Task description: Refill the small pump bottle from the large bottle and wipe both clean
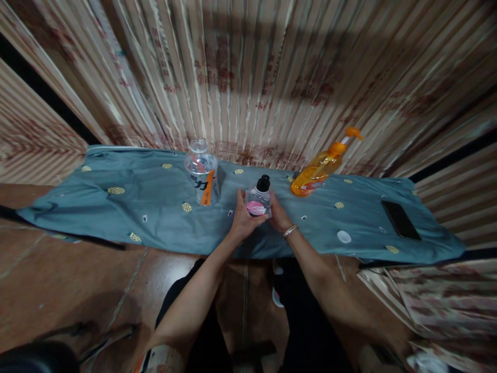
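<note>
Between my two hands stands a small clear bottle (pixel 258 199) with a black cap and a pink label. My left hand (pixel 246 220) is wrapped round its left and front side. From the right, my right hand (pixel 278 213) grips the same bottle; its fingertips are partly hidden behind it. To the left stands a large clear plastic bottle (pixel 202 173) with an open mouth and an orange and black label. On the right, an orange pump bottle (pixel 318 168) holds orange liquid in its lower part.
A blue-green cloth (pixel 155 178) with yellow prints covers the narrow table. A dark phone (pixel 400 220) and a white round lid-like piece (pixel 344 237) lie at the right. Behind the table hangs a pleated curtain (pixel 252 77); dark poles (pixel 50 93) flank it.
</note>
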The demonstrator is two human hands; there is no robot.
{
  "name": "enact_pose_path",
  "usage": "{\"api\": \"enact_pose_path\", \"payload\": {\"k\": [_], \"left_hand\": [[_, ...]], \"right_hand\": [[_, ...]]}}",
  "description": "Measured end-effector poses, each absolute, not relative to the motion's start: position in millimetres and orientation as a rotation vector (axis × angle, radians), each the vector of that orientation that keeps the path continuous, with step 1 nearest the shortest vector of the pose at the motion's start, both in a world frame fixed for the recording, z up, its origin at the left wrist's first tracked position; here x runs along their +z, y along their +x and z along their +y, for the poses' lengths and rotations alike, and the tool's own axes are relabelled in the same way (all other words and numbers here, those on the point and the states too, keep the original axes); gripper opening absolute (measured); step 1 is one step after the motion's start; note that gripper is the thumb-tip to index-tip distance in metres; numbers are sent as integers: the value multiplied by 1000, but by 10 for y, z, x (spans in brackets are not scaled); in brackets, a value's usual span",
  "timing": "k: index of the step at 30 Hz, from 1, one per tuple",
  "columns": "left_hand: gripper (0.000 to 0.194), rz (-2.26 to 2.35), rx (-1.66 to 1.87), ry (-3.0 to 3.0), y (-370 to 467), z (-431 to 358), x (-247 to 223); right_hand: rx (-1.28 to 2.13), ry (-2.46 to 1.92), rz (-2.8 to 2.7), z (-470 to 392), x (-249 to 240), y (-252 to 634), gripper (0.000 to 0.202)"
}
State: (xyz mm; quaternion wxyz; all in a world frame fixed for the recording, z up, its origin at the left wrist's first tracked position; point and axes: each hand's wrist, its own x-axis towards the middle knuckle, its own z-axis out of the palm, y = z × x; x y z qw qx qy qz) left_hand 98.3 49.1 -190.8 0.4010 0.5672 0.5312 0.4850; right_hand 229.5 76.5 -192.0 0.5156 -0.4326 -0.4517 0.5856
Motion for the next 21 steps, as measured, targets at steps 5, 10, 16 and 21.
{"api": "enact_pose_path", "payload": {"k": [5,10,16,21], "left_hand": [[101,1276,1254,1466,972,501,-1897],[83,1282,1204,1440,971,489,-1896],[87,1336,1220,1418,1001,499,-1931],[94,1335,1152,1460,977,488,-1926]], "right_hand": [[1180,-1180,-1028,525,-2067,2278,48],[1132,-1133,-907,423,-1774,2336,33],[877,-1081,-1073,192,-1457,2232,44],[580,-1349,-1313,113,-1898,2140,55]]}}
